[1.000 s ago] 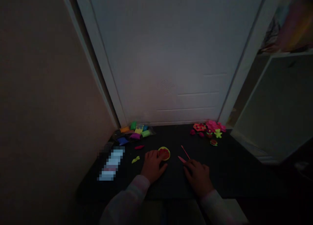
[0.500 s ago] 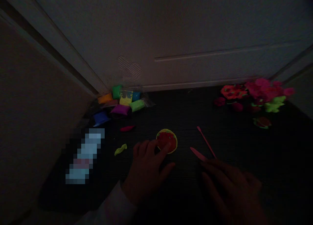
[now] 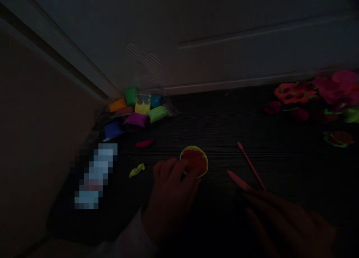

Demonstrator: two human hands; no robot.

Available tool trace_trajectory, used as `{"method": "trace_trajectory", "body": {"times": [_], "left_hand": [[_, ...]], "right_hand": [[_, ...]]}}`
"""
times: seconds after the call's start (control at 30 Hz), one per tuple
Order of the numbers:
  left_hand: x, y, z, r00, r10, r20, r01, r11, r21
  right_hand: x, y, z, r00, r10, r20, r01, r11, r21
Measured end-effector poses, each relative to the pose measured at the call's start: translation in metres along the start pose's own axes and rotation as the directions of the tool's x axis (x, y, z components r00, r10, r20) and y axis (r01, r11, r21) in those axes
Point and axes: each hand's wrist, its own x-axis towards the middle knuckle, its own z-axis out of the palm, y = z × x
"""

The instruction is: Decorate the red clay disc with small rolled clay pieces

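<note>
A round red clay piece (image 3: pixel 195 161) with a yellow rim and small green bits lies on the dark table. My left hand (image 3: pixel 171 198) is at its near-left edge, fingers curled over the rim and thumb close to the index finger. The exact grip is dim and partly hidden. To the right, a pink modelling knife (image 3: pixel 238 179) lies with its near end under the fingertips of my right hand (image 3: pixel 291 220). That hand rests low with its fingers stretched out and the thumb apart. A thin pink modelling stick (image 3: pixel 251 165) lies beside the knife, its lower end reaching the fingers.
Bags of coloured clay (image 3: pixel 136 119) are heaped at the back left. Nearer lie a dark pink clay piece (image 3: pixel 145 143) and a yellow-green strip (image 3: pixel 137 170). A blurred-out bright object (image 3: pixel 97 175) is at left. Clay shapes (image 3: pixel 297 93) crowd the back right, before a pale panel (image 3: pixel 224 59).
My left fingers have curled in, and the thumb has drawn towards the index finger at the red piece's edge. The view has shifted and darkened; my right hand stays by the knife.
</note>
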Motion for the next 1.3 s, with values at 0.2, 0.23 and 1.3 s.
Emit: {"method": "trace_trajectory", "body": {"times": [0.2,0.23,1.3], "left_hand": [[0.008,-0.007,-0.013,0.988,-0.149,0.025,0.151,0.964,-0.22],[0.01,-0.009,-0.015,0.983,-0.18,0.023,0.18,0.951,-0.25],[-0.007,-0.094,-0.036,0.917,-0.397,0.039,0.399,0.913,-0.079]], "right_hand": [[0.005,-0.003,0.0,0.997,0.056,-0.052,-0.052,0.995,0.086],[0.006,-0.005,-0.002,0.994,0.088,-0.058,-0.081,0.989,0.121],[0.029,-0.041,0.008,0.965,0.247,0.09,-0.239,0.685,0.688]]}}
